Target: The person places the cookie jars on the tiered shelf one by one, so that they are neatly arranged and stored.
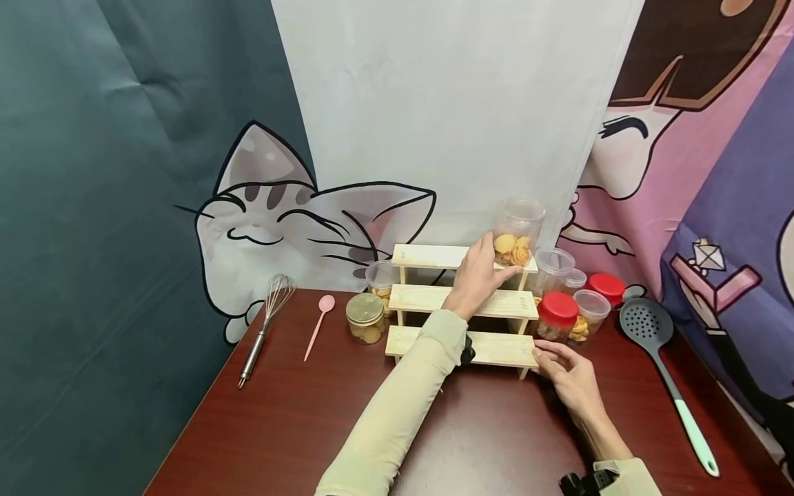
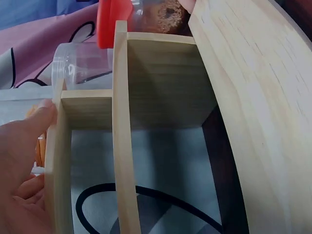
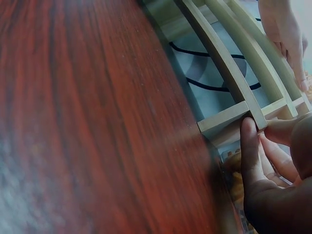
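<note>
A three-tier wooden display rack [image 1: 428, 297] stands on the table. On the right end of its top tier is a clear plastic jar [image 1: 520, 231] with yellow cookies low inside. My left hand [image 1: 476, 275] reaches over the rack and grips the jar's lower left side, its thumb near the tier's front edge. In the left wrist view, the left hand [image 2: 22, 165] lies beside the top tier, where the jar is mostly hidden. My right hand [image 1: 573, 382] pinches the right end of the lowest tier; its thumb [image 3: 249, 146] presses against the tier's corner.
Right of the rack cluster several jars, including a red-lidded jar [image 1: 558, 310] and a clear-lidded jar [image 1: 591, 306]. A slotted turner [image 1: 651, 331] lies at far right. Leftward are a gold-lidded jar [image 1: 366, 311], another cookie jar [image 1: 381, 275], a pink spoon [image 1: 321, 313] and a whisk [image 1: 263, 331].
</note>
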Demonstrator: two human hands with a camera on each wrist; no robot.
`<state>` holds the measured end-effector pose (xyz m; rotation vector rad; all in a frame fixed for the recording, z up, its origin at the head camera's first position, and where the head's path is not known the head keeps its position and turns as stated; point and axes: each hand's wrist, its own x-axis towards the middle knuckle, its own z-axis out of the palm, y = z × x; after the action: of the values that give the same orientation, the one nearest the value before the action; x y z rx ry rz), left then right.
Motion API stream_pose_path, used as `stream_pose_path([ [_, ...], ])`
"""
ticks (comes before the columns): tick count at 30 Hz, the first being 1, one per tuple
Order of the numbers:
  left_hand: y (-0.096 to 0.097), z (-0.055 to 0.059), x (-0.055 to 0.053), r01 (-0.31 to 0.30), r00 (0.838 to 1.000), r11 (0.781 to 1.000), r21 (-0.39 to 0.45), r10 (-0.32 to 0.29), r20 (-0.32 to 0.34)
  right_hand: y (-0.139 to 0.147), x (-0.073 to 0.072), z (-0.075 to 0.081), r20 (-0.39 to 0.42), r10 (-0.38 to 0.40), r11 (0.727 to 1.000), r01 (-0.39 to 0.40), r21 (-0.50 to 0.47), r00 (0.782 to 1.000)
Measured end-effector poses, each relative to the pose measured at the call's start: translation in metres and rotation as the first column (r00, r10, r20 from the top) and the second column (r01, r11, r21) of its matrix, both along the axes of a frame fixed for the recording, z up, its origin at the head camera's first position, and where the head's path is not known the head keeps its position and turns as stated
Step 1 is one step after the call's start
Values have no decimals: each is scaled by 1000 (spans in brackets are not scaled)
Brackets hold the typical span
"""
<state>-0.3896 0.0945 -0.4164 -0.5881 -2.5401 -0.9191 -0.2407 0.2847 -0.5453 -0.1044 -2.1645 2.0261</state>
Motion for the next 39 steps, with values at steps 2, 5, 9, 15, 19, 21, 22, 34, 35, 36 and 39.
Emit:
stream_pose_path([
  [2, 1, 1, -1, -4, 1000, 1000, -6, 4, -3, 1, 0, 1, -7, 22, 1000, -22, -13, 1000],
  [5, 1, 1, -2, 1, 1000, 1000, -11, -1, -5, 1, 0, 2, -9, 58, 998, -58, -18, 998],
  [9, 1, 0, -2, 28, 1000, 1000, -8, -28, -7, 2, 1, 2, -1, 77, 997, -77, -20, 997],
  [15, 1, 1, -3, 56, 998, 998, -3, -56, -9, 2, 2, 2, -7, 78, 996, -79, -37, 997],
  [19, 1, 1, -3, 56, 998, 998, -28, -57, -14, 2, 2, 2, -12, 71, 997, -71, -43, 997],
  [21, 0, 0, -2, 57, 998, 998, -32, -58, -8, 2, 1, 2, -12, 65, 997, -66, -46, 998],
  [22, -2, -1, -1, 60, 998, 998, -22, -60, -5, 2, 1, 1, -11, 65, 997, -65, -49, 998],
  [34, -94, -15, 36, 92, 982, 982, 167, -61, -180, 2, -1, -1, -18, 80, 995, -81, -63, 997],
  [35, -105, -17, 40, 83, 981, 979, 187, -47, -186, 2, -1, -1, -20, 82, 994, -83, -65, 996],
  [36, -117, -20, 43, 70, 981, 977, 201, -31, -193, 2, -1, -1, -21, 84, 994, -85, -69, 996],
  [39, -153, -30, 51, 39, 976, 971, 235, 13, -218, 2, -1, -2, -23, 87, 993, -88, -75, 996],
])
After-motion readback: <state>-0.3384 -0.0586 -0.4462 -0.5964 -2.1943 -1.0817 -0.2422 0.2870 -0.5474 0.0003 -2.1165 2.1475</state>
